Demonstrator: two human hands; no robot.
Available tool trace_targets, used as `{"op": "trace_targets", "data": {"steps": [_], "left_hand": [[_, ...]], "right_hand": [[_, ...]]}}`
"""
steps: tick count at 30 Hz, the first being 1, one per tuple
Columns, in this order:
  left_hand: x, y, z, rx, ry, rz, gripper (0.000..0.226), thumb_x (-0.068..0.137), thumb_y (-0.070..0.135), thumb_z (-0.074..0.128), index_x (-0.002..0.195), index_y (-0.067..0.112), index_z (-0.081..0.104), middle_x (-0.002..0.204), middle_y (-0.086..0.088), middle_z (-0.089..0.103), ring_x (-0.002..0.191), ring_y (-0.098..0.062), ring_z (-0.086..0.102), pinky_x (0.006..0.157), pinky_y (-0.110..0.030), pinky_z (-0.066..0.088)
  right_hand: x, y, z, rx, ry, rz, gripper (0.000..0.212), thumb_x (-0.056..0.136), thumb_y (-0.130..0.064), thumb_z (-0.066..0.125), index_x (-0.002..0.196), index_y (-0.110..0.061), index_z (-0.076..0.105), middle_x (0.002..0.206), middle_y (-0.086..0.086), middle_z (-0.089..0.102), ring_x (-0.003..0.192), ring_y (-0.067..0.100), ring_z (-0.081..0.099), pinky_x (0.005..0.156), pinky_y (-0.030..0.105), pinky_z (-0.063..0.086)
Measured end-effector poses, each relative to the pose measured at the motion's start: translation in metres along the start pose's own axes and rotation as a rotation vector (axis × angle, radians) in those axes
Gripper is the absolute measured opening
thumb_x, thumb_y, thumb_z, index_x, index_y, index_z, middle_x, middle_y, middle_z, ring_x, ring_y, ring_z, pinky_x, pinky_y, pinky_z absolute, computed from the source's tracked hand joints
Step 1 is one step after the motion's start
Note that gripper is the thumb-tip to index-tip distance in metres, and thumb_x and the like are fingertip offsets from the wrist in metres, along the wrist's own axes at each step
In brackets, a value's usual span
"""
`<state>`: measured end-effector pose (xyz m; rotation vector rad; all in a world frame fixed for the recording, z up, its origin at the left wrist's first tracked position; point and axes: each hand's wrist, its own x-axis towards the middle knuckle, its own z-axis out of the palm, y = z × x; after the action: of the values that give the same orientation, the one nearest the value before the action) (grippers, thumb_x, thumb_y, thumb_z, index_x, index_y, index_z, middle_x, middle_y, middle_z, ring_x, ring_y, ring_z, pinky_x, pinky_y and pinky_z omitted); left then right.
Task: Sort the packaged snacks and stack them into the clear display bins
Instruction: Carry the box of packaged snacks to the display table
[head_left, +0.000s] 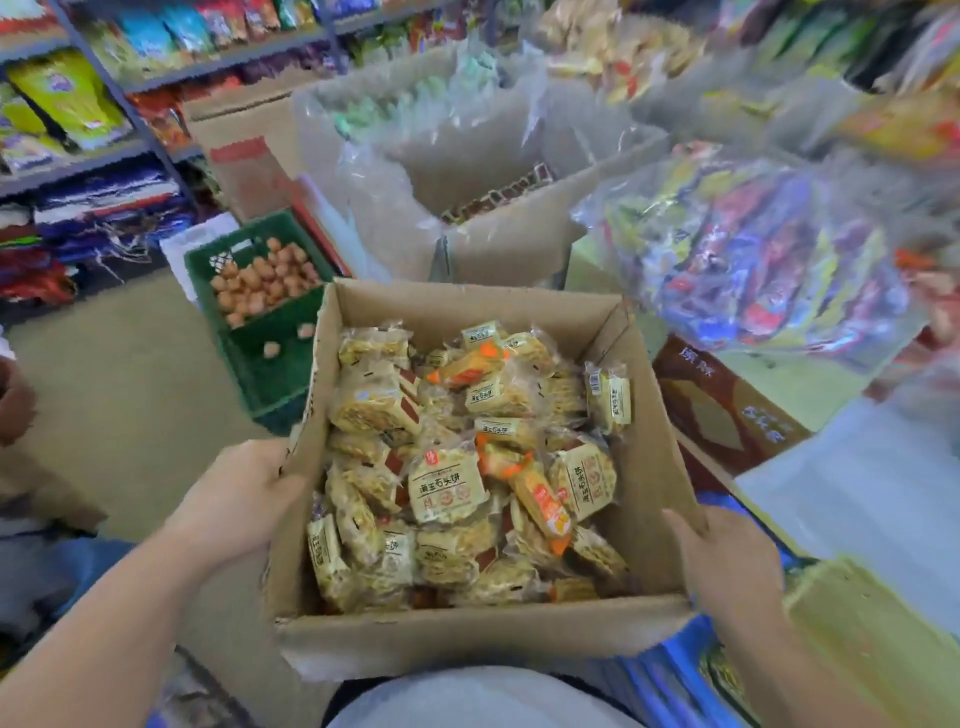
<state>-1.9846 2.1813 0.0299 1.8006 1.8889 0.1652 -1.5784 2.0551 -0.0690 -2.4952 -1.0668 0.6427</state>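
An open cardboard box (478, 631) sits low in the middle of the head view, held up close to my body. It is full of several small pale-yellow packaged snacks (447, 491), with a few orange-wrapped ones (543, 506) mixed in. My left hand (236, 499) grips the box's left wall, fingers curled over the edge. My right hand (727, 564) presses flat against the box's right wall. No clear display bin can be made out.
A green crate (275, 374) with round brown items stands on the floor behind the box at left. Open cartons lined with plastic (498, 171) stand further back. A clear bag of colourful snacks (753, 249) lies at right. Shelves of packets (78, 104) line the left wall.
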Motion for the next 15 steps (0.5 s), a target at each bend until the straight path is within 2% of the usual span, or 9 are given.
{"op": "trace_targets", "data": {"steps": [3, 5, 7, 10, 15], "left_hand": [[0.063, 0.021, 0.014, 0.046, -0.119, 0.103, 0.021, 0.089, 0.000, 0.059, 0.068, 0.000, 0.056, 0.065, -0.011, 0.060, 0.058, -0.025, 0.053, 0.055, -0.039, 0.044], [0.101, 0.033, 0.020, 0.087, -0.196, 0.180, 0.018, 0.088, 0.001, 0.059, 0.071, -0.004, 0.055, 0.066, -0.014, 0.058, 0.061, -0.028, 0.053, 0.058, -0.039, 0.043], [0.133, 0.041, 0.021, 0.145, -0.269, 0.257, 0.022, 0.086, 0.000, 0.060, 0.067, -0.003, 0.048, 0.065, -0.018, 0.052, 0.061, -0.025, 0.047, 0.059, -0.041, 0.040], [0.167, 0.039, 0.016, 0.173, -0.343, 0.342, 0.036, 0.083, -0.002, 0.062, 0.059, 0.013, 0.039, 0.055, -0.005, 0.044, 0.052, -0.019, 0.040, 0.052, -0.035, 0.029], [0.199, 0.031, 0.016, 0.149, -0.446, 0.360, 0.041, 0.083, 0.000, 0.064, 0.058, 0.015, 0.035, 0.050, 0.004, 0.038, 0.049, -0.017, 0.033, 0.053, -0.035, 0.023]], "right_hand": [[0.001, 0.003, 0.003, 0.028, 0.025, 0.149, 0.050, 0.097, -0.038, 0.062, 0.055, -0.015, 0.050, 0.057, 0.004, 0.054, 0.062, 0.029, 0.056, 0.055, 0.036, 0.037], [-0.002, -0.002, 0.006, 0.039, 0.068, 0.228, 0.049, 0.098, -0.039, 0.061, 0.056, -0.016, 0.048, 0.058, 0.004, 0.053, 0.066, 0.032, 0.058, 0.059, 0.039, 0.042], [-0.009, -0.012, 0.011, 0.013, 0.109, 0.315, 0.047, 0.097, -0.042, 0.060, 0.059, -0.016, 0.052, 0.057, 0.001, 0.054, 0.064, 0.031, 0.057, 0.058, 0.036, 0.039], [-0.022, -0.029, 0.022, -0.004, 0.127, 0.386, 0.045, 0.097, -0.044, 0.060, 0.063, -0.016, 0.056, 0.061, 0.000, 0.058, 0.061, 0.024, 0.055, 0.053, 0.033, 0.034], [-0.038, -0.048, 0.040, 0.032, 0.192, 0.495, 0.045, 0.097, -0.038, 0.063, 0.060, -0.014, 0.052, 0.054, 0.002, 0.056, 0.053, 0.019, 0.054, 0.047, 0.029, 0.030]]}}
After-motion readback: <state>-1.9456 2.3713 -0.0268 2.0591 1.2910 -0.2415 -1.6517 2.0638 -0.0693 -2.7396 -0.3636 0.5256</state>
